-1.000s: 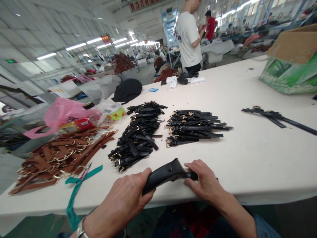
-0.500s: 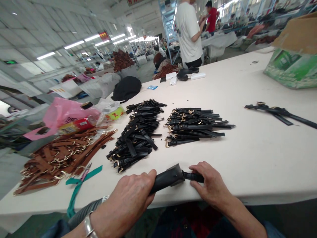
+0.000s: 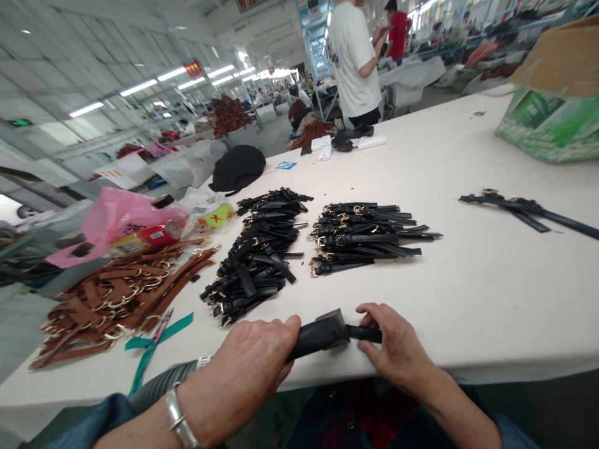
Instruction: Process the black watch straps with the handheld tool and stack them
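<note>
My left hand (image 3: 257,349) is wrapped round a black hose nozzle (image 3: 322,333) with a wide, greyish mouth pointing right. A grey corrugated hose (image 3: 171,380) lies behind my left forearm. At the nozzle's mouth is a short black strap (image 3: 362,333), pinched between the thumb and fingers of my right hand (image 3: 393,340). The strap's left end meets the mouth; how far it reaches in is hidden. Beyond my hands lie two piles of black buckled straps, a long left pile (image 3: 262,249) and a smaller right pile (image 3: 365,236), with gold-coloured buckles.
Brown straps with gold rings (image 3: 112,293) lie at left, beside scissors (image 3: 161,327) and teal ribbon (image 3: 175,327). Behind are a pink bag (image 3: 115,215), a red can (image 3: 161,234) and a black cap (image 3: 238,168). Other black straps (image 3: 515,202) and a green sack (image 3: 552,128) are at right.
The nozzle and my left hand have shifted slightly right. My right hand still pinches the strap at the mouth, and the strap seems slightly turned. The piles have not changed.
</note>
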{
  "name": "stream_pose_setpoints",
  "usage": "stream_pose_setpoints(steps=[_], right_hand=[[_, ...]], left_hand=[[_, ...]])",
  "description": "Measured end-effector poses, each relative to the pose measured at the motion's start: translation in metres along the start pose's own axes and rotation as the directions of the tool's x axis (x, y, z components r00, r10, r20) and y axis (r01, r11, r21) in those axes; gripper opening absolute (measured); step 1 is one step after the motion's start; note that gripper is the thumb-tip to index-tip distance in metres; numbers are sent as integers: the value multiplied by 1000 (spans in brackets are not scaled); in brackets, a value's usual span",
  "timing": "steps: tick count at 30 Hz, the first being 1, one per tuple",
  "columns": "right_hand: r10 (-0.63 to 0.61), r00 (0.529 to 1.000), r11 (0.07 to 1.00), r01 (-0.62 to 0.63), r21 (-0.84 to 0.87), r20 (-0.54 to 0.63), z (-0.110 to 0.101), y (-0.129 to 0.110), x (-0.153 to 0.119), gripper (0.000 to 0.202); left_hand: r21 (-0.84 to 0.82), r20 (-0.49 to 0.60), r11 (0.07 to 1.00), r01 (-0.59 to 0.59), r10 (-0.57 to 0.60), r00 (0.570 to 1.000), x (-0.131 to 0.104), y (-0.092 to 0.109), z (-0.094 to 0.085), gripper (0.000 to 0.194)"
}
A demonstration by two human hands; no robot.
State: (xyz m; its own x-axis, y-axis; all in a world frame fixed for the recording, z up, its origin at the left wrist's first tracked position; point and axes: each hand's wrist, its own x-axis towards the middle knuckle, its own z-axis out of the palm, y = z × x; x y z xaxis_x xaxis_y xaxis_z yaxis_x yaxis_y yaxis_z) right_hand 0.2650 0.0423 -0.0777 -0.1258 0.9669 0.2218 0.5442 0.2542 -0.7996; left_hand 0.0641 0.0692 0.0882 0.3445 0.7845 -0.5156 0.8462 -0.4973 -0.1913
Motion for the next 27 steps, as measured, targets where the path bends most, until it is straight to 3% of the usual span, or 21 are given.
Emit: stream_pose_setpoints(steps=[7, 14, 23, 27], right_hand=[[19, 1000, 1000, -19, 6, -2, 0, 2, 1, 43], [45, 999, 999, -46, 21, 26, -3, -4, 2, 43], [42, 999, 999, -42, 26, 28, -6, -2, 3, 40], [31, 999, 999, -31, 24, 31, -8, -3, 2, 42]], left_hand=[[23, -94, 989, -144, 146, 985, 20, 2, -13, 23], [-34, -43, 995, -91, 90, 995, 9, -14, -4, 19], [6, -67, 997, -73, 73, 995, 17, 7, -10, 20], [-58, -91, 997, -45, 39, 995, 17, -7, 0, 15]])
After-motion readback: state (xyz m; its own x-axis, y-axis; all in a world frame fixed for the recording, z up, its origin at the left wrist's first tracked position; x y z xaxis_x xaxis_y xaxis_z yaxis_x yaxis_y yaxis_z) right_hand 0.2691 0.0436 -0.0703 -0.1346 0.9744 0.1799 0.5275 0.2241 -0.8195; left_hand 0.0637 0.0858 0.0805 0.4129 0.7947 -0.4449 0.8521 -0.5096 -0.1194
